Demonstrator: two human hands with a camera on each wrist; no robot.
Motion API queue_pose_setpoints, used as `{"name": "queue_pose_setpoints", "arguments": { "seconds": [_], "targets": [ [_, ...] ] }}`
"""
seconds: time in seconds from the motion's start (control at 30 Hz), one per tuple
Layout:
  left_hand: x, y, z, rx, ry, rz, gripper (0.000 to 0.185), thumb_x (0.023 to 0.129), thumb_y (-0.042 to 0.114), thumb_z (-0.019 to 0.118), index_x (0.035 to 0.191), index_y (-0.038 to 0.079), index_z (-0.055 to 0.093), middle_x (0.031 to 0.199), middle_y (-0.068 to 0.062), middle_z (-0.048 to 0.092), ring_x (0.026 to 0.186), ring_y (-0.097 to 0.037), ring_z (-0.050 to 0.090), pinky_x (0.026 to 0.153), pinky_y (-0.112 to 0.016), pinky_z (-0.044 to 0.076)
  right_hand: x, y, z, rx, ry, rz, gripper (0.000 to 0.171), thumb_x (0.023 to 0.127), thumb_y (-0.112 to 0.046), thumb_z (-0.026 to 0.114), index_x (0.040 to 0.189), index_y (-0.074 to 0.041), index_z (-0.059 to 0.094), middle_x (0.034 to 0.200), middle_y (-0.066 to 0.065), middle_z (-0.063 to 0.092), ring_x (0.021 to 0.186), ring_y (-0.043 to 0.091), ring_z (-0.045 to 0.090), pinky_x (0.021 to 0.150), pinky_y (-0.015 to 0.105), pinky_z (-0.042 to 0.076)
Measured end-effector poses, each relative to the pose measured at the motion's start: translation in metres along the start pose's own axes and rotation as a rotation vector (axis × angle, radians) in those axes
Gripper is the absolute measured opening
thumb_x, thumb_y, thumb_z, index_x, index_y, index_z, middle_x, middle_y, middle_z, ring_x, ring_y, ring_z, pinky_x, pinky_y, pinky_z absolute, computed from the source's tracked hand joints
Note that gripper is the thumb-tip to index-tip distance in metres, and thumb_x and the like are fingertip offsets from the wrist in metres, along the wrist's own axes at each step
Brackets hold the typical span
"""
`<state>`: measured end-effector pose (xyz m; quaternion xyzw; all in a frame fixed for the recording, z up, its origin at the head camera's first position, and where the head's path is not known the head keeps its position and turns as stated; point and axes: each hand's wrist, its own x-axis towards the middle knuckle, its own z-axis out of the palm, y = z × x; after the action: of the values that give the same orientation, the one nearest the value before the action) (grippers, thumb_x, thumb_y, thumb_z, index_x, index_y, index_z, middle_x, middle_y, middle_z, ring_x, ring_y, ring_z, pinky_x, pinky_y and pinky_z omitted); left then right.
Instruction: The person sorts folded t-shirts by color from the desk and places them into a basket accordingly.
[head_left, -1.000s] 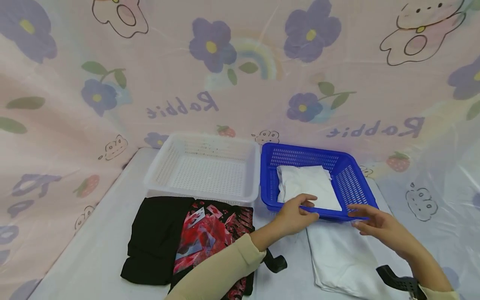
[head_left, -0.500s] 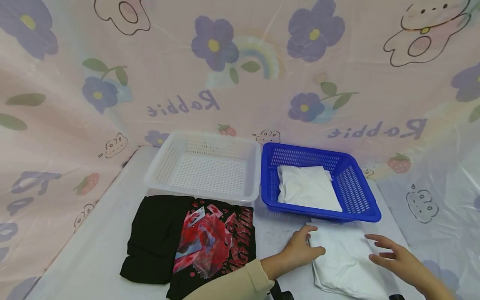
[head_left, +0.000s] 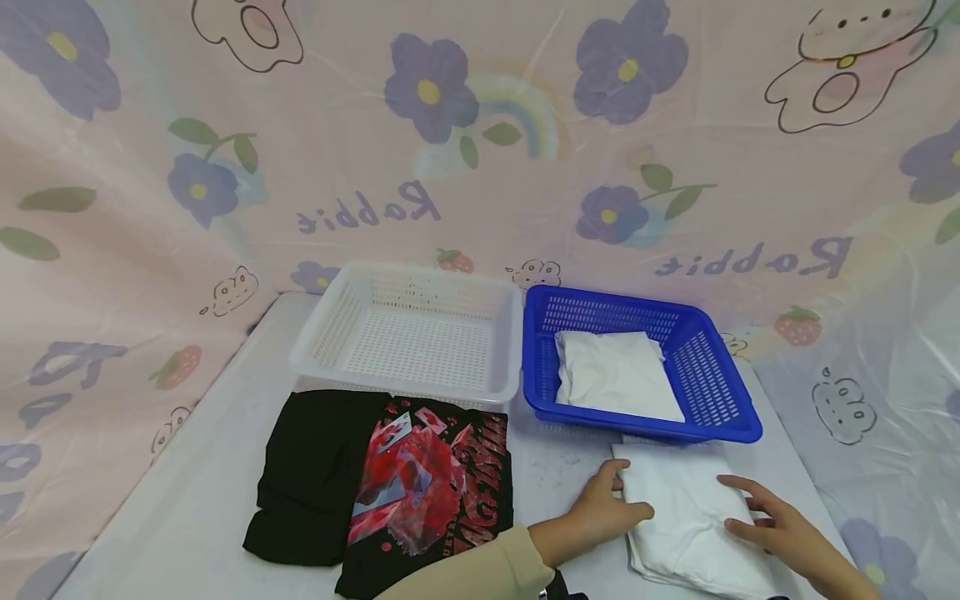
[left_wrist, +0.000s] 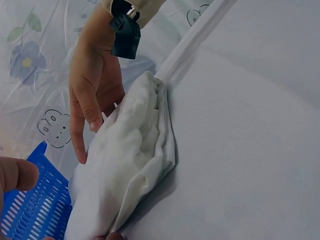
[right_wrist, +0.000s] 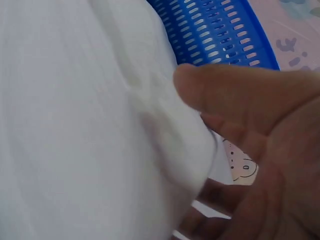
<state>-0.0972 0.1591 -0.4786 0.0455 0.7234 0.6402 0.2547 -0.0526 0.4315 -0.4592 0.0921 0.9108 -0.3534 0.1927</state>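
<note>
Backdrop [head_left: 225, 208] reads "Rabbit" mirrored; left hand [head_left: 603, 510] and right hand [head_left: 772, 521] both grip folded white cloth [head_left: 686, 517]

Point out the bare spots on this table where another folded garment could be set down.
Bare table lies left of the black shirt, and a narrow strip between it and the white garment. The white basket is empty. The right front is crowded: left hand and right hand on the garment.

White folded cloth [head_left: 686, 517] lies flat on the worktop [head_left: 187, 508], just before the blue basket [head_left: 720, 400]; soft, slightly rumpled edges.
</note>
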Motion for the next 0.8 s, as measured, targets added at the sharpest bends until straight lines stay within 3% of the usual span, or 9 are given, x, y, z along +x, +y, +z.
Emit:
{"name": "queue_pose_setpoints", "arguments": {
  "seconds": [0.2, 0.27, 0.33, 0.4, 0.53, 0.57, 0.63, 0.7, 0.8],
  "targets": [
    [0.004, -0.002, 0.003, 0.002, 0.001, -0.013, 0.058, 0.07, 0.012, 0.076, 0.124, 0.017, 0.056, 0.106, -0.003, 0.058, 0.09, -0.015, 0.056, 0.077, -0.03, 0.048, 0.002, 0.004, 0.01, 0.01, 0.061, -0.064, 0.071, 0.089, -0.031, 0.068, 0.147, -0.005, 0.034, 0.147, 0.032, 0.029, 0.123, 0.045, 0.041, 0.08, 0.041, 0.049],
    [0.004, -0.003, 0.005, 0.006, -0.006, -0.022, 0.058, 0.07, 0.011, 0.076, 0.124, 0.016, 0.056, 0.104, -0.001, 0.056, 0.088, -0.014, 0.055, 0.076, -0.029, 0.047, 0.003, 0.005, 0.012, 0.005, 0.07, -0.084, 0.069, 0.089, -0.03, 0.068, 0.146, -0.008, 0.036, 0.149, 0.027, 0.03, 0.128, 0.022, 0.042, 0.083, 0.038, 0.05],
    [0.005, -0.004, 0.007, 0.007, -0.009, -0.035, 0.056, 0.069, 0.011, 0.076, 0.122, 0.017, 0.057, 0.101, 0.001, 0.053, 0.085, -0.012, 0.052, 0.074, -0.027, 0.046, 0.003, 0.006, 0.015, 0.01, 0.072, -0.099, 0.068, 0.088, -0.029, 0.069, 0.146, -0.011, 0.038, 0.148, 0.017, 0.036, 0.116, -0.006, 0.04, 0.081, 0.029, 0.048],
    [0.004, -0.005, 0.009, -0.006, -0.002, -0.038, 0.054, 0.069, 0.009, 0.075, 0.12, 0.016, 0.057, 0.1, 0.001, 0.052, 0.085, -0.011, 0.051, 0.073, -0.027, 0.046, 0.004, 0.006, 0.017, 0.001, 0.072, -0.109, 0.067, 0.088, -0.029, 0.069, 0.146, -0.014, 0.038, 0.146, 0.013, 0.038, 0.105, -0.02, 0.031, 0.08, 0.025, 0.046],
    [0.001, -0.006, 0.013, -0.089, 0.012, -0.046, 0.051, 0.069, 0.004, 0.073, 0.116, 0.015, 0.058, 0.099, 0.001, 0.051, 0.086, -0.011, 0.049, 0.074, -0.027, 0.046, 0.003, 0.003, 0.02, 0.02, 0.052, -0.08, 0.073, 0.087, -0.029, 0.07, 0.148, -0.012, 0.034, 0.15, 0.021, 0.033, 0.121, 0.003, 0.04, 0.092, 0.047, 0.046],
    [0.0, -0.006, 0.014, -0.111, 0.009, -0.048, 0.051, 0.069, 0.002, 0.072, 0.116, 0.014, 0.057, 0.098, 0.0, 0.052, 0.086, -0.012, 0.049, 0.074, -0.028, 0.046, 0.003, 0.003, 0.021, 0.02, 0.05, -0.072, 0.074, 0.087, -0.03, 0.07, 0.148, -0.011, 0.034, 0.151, 0.024, 0.031, 0.121, 0.001, 0.038, 0.093, 0.052, 0.044],
    [-0.002, -0.004, 0.015, -0.137, -0.001, -0.067, 0.051, 0.07, 0.001, 0.072, 0.117, 0.014, 0.057, 0.094, -0.001, 0.053, 0.082, -0.013, 0.05, 0.072, -0.029, 0.046, 0.001, 0.003, 0.022, 0.019, 0.064, -0.081, 0.074, 0.086, -0.03, 0.071, 0.148, -0.011, 0.035, 0.151, 0.006, 0.037, 0.122, -0.002, 0.038, 0.095, 0.045, 0.045],
    [-0.003, -0.002, 0.015, -0.14, -0.017, -0.083, 0.051, 0.071, 0.001, 0.073, 0.117, 0.015, 0.056, 0.089, -0.003, 0.054, 0.079, -0.014, 0.051, 0.072, -0.031, 0.046, -0.001, 0.003, 0.023, 0.021, 0.078, -0.104, 0.072, 0.086, -0.029, 0.072, 0.147, -0.012, 0.037, 0.142, -0.016, 0.04, 0.11, -0.017, 0.035, 0.09, 0.032, 0.047],
    [-0.003, -0.002, 0.016, -0.13, -0.037, -0.105, 0.049, 0.071, 0.001, 0.074, 0.114, 0.017, 0.055, 0.082, -0.005, 0.055, 0.072, -0.015, 0.052, 0.067, -0.031, 0.046, -0.005, 0.001, 0.024, -0.011, 0.088, -0.119, 0.07, 0.085, -0.031, 0.072, 0.145, -0.014, 0.041, 0.132, -0.025, 0.039, 0.101, -0.022, 0.035, 0.076, 0.015, 0.044]
  ]
}}
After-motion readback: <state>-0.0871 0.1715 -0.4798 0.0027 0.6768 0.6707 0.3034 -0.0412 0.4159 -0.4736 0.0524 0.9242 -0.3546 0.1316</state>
